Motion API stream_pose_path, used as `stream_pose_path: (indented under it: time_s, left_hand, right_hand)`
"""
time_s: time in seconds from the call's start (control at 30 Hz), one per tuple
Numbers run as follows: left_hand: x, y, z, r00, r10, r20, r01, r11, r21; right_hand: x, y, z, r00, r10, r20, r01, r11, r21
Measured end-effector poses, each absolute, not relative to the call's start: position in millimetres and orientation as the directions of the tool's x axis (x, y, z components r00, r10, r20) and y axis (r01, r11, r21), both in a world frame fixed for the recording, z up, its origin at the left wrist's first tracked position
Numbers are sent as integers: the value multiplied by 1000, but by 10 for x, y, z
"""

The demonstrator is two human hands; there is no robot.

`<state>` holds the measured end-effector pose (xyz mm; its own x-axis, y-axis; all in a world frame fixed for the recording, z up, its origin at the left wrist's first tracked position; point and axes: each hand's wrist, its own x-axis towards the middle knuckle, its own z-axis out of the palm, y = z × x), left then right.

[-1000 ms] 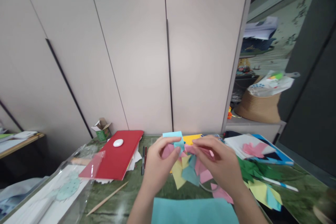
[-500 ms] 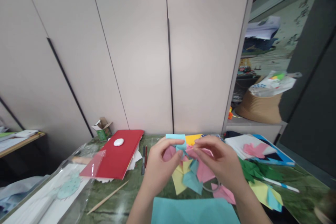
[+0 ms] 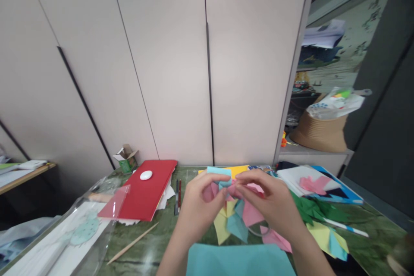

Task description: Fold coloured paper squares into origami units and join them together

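Note:
My left hand (image 3: 201, 205) pinches a light blue piece of paper (image 3: 219, 171) between thumb and forefinger; its flat end stands up above the fingers. Close beside it, my right hand (image 3: 273, 200) has its fingertips pinched on pink paper (image 3: 252, 213). The fingertips of both hands nearly meet over the bunched papers. Pale yellow paper (image 3: 221, 226) and a blue-green piece (image 3: 237, 225) hang or lie just below. A clear ring (image 3: 260, 233) shows partly behind my right wrist. How the pieces join is hidden by my fingers.
A turquoise sheet (image 3: 239, 261) is nearest me. To the left are a red folder (image 3: 145, 194) with a white oval object (image 3: 146, 175), a pointed wooden stick (image 3: 132, 243) and pens (image 3: 178, 196). Green paper (image 3: 315, 209) and a white marker (image 3: 346, 227) lie right.
The light blue paper and my left hand have shifted slightly right, closer to my right fingertips. My right fingers have moved slightly left, and the hanging papers have shifted a little.

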<state>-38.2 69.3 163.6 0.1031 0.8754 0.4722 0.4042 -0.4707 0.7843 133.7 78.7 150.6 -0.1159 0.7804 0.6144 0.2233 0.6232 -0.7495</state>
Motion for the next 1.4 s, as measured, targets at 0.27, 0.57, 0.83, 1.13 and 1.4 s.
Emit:
stream_pose_path:
  time_s: [0.27, 0.57, 0.83, 1.13, 1.4]
  left_hand:
    - [-431, 745, 1589, -1, 888, 459, 196, -450, 871]
    - [-435, 809, 1499, -61, 922, 383, -281, -384, 880]
    - [-434, 802, 1534, -48, 929, 367, -269, -366, 891]
    - [-486, 806, 1508, 9, 925, 380, -118, -376, 919]
    - [-507, 835, 1531, 64, 955, 290, -311, -257, 915]
  right_hand:
    - [1391, 758, 1583, -95, 873, 478, 276, 484, -830]
    - [1395, 755, 1589, -232, 902, 364, 10, 377, -926]
    - [1418, 723, 1607, -155, 935, 320, 35, 329, -944]
    - [1424, 689, 1618, -173, 925, 339, 181, 369, -912]
    - [1461, 641, 1623, -164, 922, 351, 300, 385, -873]
